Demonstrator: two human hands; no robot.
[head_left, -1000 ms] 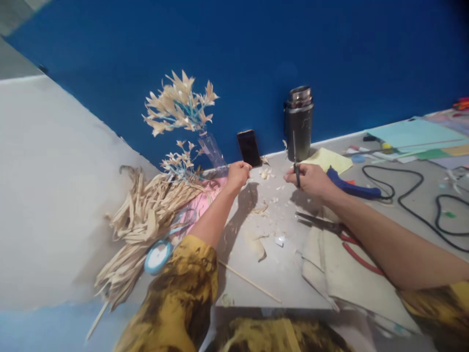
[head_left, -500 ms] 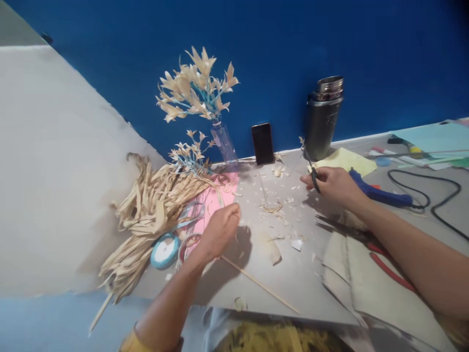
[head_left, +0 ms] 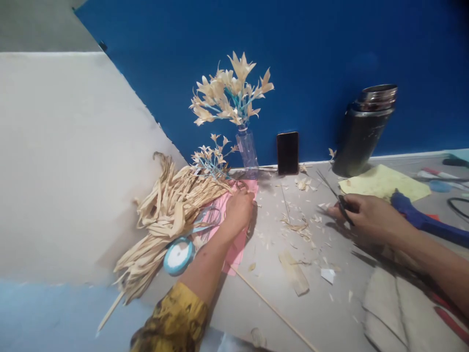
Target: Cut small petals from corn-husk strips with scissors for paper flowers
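My left hand [head_left: 240,210] reaches over the pink paper [head_left: 234,254], its fingers bent down near the dried husk bundle [head_left: 176,200]; what lies under them is hidden. Black-handled scissors [head_left: 342,203] are in my right hand [head_left: 366,212], blades pointing up and left above the table. Between the hands lie husk scraps [head_left: 296,227] and a flat husk strip [head_left: 294,274]. Beside my left forearm is a blue ribbon roll [head_left: 179,255]. A thin stick [head_left: 274,308] runs from the pink paper toward the front edge.
A clear bottle [head_left: 248,151] holds husk flowers [head_left: 230,90] at the back, with a smaller flower bunch [head_left: 214,159] beside it. A phone [head_left: 287,153] leans on the wall. Rightward are a dark flask [head_left: 362,132], yellow paper [head_left: 384,182], a blue glue gun [head_left: 425,217] and red-handled scissors [head_left: 451,323].
My left hand has moved forward onto the pink paper, near the husk bundle. The view has shifted left, and my right hand still has the scissors.
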